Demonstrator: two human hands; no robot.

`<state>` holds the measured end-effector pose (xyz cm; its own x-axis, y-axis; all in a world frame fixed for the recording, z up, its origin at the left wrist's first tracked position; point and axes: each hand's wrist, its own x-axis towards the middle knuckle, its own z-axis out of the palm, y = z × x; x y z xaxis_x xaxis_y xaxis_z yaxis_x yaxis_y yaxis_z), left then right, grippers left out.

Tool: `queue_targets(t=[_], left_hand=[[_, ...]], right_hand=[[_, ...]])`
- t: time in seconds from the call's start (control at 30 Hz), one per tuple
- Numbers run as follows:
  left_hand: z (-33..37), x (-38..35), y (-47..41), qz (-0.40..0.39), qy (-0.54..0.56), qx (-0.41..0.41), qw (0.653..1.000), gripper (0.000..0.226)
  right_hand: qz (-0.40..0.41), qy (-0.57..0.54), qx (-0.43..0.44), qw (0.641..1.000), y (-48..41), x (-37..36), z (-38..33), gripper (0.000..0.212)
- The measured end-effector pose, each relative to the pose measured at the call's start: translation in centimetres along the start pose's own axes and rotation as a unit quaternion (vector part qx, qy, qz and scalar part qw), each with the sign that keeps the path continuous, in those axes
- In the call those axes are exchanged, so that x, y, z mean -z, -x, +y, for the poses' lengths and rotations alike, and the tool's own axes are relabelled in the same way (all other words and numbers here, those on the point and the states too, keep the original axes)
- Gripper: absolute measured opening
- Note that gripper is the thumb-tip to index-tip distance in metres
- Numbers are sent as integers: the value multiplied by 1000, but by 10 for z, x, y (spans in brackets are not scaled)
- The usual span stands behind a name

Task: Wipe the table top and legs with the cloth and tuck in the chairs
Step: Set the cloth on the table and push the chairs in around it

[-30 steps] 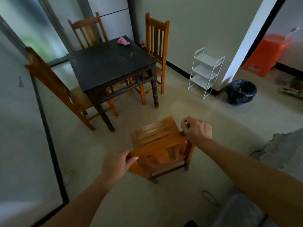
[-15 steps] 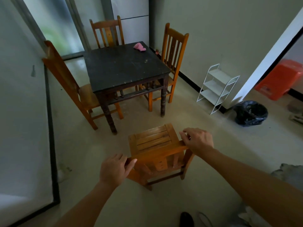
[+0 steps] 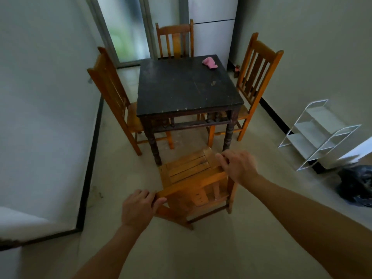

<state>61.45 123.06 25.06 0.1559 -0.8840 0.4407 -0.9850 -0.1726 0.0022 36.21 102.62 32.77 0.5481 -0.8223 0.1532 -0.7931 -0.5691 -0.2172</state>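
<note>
- Between the two hands, a wooden chair point(image 3: 189, 174) is held by the top rail of its back, with the seat turned away from the person.
- Left hand point(image 3: 138, 208): fingers are curled over the left end of the rail and the thumb is laid along its near side.
- Right hand point(image 3: 237, 168): fingers are wrapped over the right end of the rail, at the top of the post.
- Straight beyond the hands, a dark square table point(image 3: 187, 87) is seen. The held chair's seat front is close to the two near table legs and is not yet under the top.
- Pink cloth point(image 3: 209, 63): it is left crumpled on the table top near the far right corner, well beyond the right hand and touched by neither hand.
- Left-side chair point(image 3: 112, 93): it is noted beyond the left hand, with its seat partly under the table edge.
- Far chair point(image 3: 175, 40): its back is seen upright just behind the far table edge.
- Right-side chair point(image 3: 259, 63): it is noted beyond the right hand, with its seat drawn partly under the table.
- Out to the right of the right hand, a white wire rack point(image 3: 320, 133) is placed by the wall, and a black bag point(image 3: 356, 186) is seen on the floor nearer the person.
</note>
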Motion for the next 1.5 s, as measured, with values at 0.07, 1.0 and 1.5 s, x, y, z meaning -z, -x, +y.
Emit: queue_targets(t=[0.07, 1.0, 1.5], left_hand=[[3, -9, -24, -11, -2, 3, 1000, 57], [-47, -154, -349, -102, -18, -76, 992, 59], [-37, -168, -382, -170, -54, -46, 983, 81]], right_hand=[[4, 25, -19, 1000, -25, -5, 15, 38], [-2, -36, -177, 984, -306, -61, 133, 40], [-1, 9, 36, 999, -324, -66, 176, 27]])
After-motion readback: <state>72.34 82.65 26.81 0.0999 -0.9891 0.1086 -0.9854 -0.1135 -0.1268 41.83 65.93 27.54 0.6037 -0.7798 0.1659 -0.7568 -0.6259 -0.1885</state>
